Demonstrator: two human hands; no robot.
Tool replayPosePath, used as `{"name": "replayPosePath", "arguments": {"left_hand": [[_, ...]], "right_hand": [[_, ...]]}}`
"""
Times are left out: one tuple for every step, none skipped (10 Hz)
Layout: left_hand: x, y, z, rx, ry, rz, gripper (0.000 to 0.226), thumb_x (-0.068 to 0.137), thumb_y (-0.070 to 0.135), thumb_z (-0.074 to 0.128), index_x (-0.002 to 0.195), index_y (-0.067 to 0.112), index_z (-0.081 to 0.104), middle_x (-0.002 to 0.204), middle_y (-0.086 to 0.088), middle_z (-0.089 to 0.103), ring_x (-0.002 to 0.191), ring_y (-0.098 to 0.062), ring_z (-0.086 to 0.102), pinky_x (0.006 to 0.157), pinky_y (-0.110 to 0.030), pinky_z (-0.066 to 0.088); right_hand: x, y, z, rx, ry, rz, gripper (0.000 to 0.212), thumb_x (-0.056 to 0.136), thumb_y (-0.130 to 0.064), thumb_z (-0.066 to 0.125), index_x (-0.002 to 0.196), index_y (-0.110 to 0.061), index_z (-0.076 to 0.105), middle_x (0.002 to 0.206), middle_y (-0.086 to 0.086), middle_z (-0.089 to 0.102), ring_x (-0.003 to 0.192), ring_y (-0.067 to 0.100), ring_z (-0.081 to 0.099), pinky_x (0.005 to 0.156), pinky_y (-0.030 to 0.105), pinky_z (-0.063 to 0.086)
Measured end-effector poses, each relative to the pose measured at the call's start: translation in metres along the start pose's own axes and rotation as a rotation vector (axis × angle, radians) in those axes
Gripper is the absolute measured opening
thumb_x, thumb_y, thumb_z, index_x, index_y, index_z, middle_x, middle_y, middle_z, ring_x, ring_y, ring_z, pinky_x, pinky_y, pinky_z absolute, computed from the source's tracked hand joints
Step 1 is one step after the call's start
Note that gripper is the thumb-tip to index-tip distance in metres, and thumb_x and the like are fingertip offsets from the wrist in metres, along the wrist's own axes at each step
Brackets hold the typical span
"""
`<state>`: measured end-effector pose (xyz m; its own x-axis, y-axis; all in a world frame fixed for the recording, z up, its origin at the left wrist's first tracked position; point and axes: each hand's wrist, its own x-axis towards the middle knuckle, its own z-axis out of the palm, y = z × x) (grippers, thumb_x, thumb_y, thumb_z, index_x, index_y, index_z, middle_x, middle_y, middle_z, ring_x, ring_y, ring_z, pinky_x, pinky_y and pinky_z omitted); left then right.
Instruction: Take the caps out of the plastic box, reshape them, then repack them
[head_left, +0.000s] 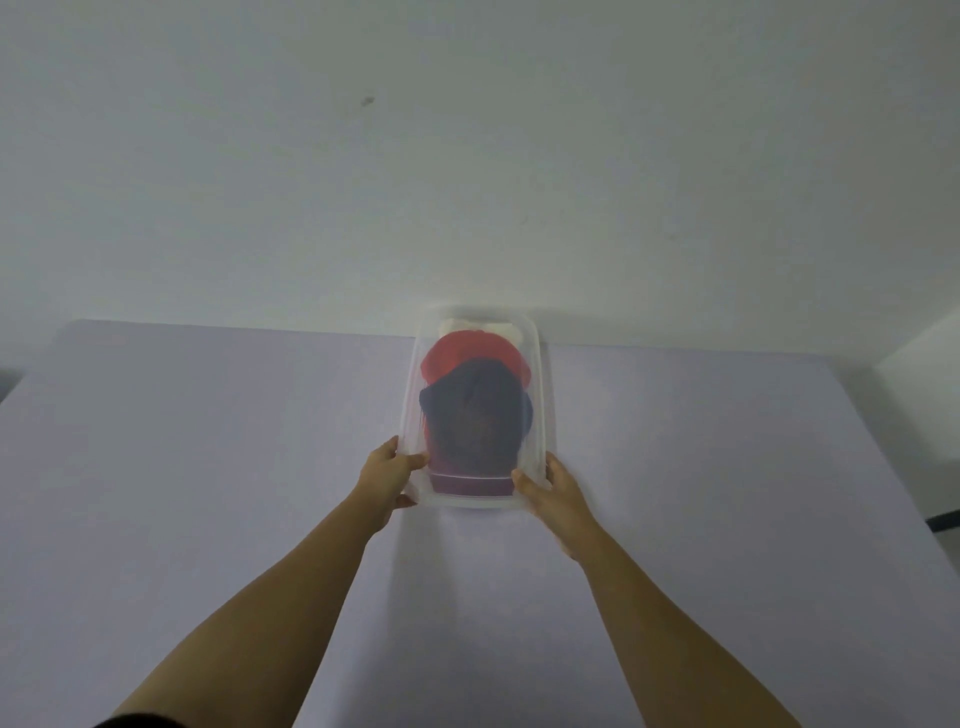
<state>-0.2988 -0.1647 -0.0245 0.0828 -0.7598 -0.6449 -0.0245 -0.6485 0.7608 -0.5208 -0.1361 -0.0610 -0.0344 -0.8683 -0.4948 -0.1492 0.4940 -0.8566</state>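
Two hands — left hand (390, 470), right hand (551, 488) — grip plastic box (545, 410)

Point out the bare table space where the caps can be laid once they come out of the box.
The table is bare on both sides of the plastic box: a wide patch left of the left hand, another right of the right hand, reaching the table's right edge. The near strip between the forearms is also free. Only the box's spot by the wall is taken.
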Motion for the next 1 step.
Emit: {"name": "replayPosePath", "arguments": {"left_hand": [[-0.0082,0.0046,0.0027,0.094,0.063,0.038,0.07,0.092,0.024,0.056,0.149,0.014,0.018,0.151,-0.009,0.033,0.132,-0.036,0.04,0.1,-0.047,0.042]], "right_hand": [[-0.0087,-0.0109,0.0002,-0.134,0.086,-0.006,0.077,0.086,-0.044,0.06,0.148,-0.019,0.021,0.141,-0.005,0.039,0.132,0.023,0.041,0.109,0.042,0.037]]}}
